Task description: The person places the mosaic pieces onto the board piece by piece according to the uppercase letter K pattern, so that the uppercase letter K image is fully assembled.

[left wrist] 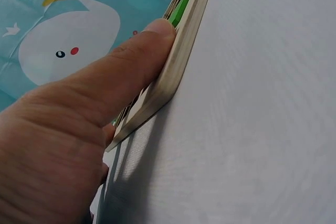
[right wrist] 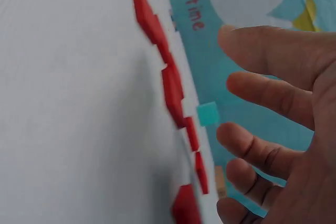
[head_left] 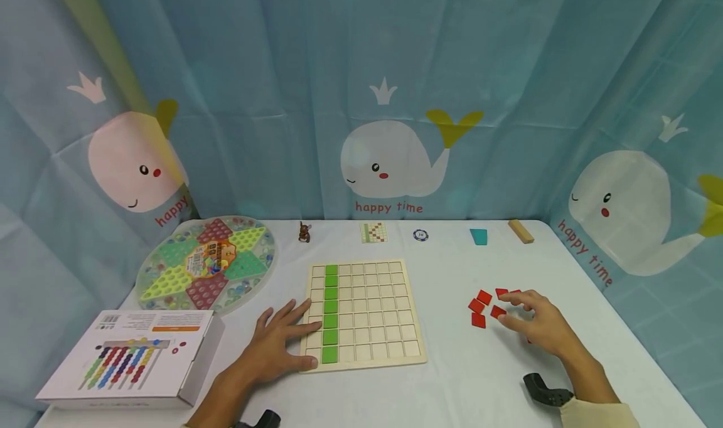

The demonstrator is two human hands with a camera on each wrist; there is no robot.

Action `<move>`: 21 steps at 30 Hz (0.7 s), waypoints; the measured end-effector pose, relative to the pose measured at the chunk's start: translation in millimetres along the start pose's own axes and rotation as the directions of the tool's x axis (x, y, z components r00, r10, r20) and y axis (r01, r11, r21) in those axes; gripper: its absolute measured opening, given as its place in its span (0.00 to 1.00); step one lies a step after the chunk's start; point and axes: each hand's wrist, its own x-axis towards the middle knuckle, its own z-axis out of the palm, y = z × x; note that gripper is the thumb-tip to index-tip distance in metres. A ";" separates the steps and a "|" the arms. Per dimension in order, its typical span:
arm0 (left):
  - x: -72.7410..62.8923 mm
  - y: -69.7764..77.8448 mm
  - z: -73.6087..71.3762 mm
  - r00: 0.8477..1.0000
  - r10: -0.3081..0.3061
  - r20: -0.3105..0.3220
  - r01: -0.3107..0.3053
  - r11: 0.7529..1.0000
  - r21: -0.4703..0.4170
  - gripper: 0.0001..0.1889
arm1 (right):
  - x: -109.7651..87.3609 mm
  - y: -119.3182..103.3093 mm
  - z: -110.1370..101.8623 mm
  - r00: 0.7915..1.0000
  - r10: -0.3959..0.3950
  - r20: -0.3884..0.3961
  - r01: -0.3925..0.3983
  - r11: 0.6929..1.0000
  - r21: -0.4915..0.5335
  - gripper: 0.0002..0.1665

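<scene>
My left hand (head_left: 277, 340) lies with spread fingers along the left side of a wooden grid board (head_left: 373, 318), its fingertips on the frame and the nearest cells. Seen from the left wrist, the thumb presses on the board's edge beside a green tile (left wrist: 180, 8). Several green square tiles (head_left: 330, 321) fill the second column from the left. Over at the right, my right hand (head_left: 542, 327) hovers above scattered red square tiles (head_left: 478, 321). Thumb and fingers are apart with nothing between them; the right wrist view shows the red tiles (right wrist: 172, 95) lying on the cloth beyond the fingertips.
Left of the board are a round Chinese checkers board (head_left: 265, 262) and a white game box (head_left: 141, 378). Along the back edge stand a small brown figurine (head_left: 304, 232), a pattern card (head_left: 374, 232), a chip (head_left: 420, 235), a teal piece (head_left: 479, 236) and a wooden block (head_left: 521, 231).
</scene>
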 end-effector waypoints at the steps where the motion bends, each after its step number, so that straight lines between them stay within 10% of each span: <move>1: 0.0 0.2 -0.1 1.000 0.000 0.001 0.000 1.000 -0.001 0.37 | 0.2 2.6 1.9 1.000 0.007 0.004 -0.007 1.000 -0.005 0.27; 21: -0.9 0.0 -0.7 1.000 0.018 -0.010 -0.018 1.000 -0.021 0.37 | 0.3 11.4 20.1 0.993 -0.037 -0.108 0.027 0.996 -0.088 0.19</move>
